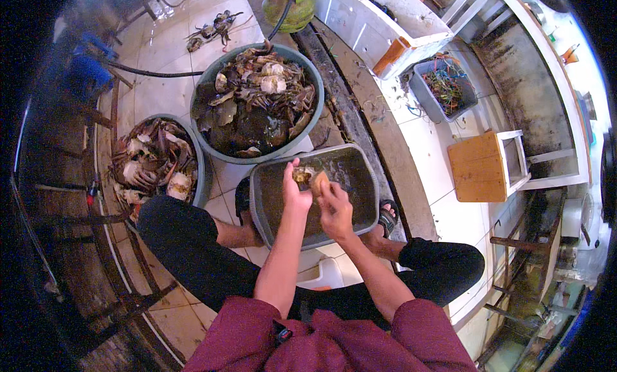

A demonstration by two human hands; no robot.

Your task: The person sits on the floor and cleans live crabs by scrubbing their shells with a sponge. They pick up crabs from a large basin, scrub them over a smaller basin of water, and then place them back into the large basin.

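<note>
My left hand holds a yellowish-white crab body, its outline partly hidden by the palm and fingers. Against its right side, my right hand grips a small tan scrubber, possibly a brush or sponge. Both hands are above a grey plastic basin of murky water, set on the floor between my feet. Just beyond it, a round grey-green tub contains dark water and a heap of crabs. Another round tub on the left is piled with crabs, some showing pale undersides.
Loose crabs lie on the tiled floor beyond the tubs. A green gas cylinder, a styrofoam box and a grey bin of tangled cords stand farther off. To the right is a wooden stool. A black hose reaches the large tub.
</note>
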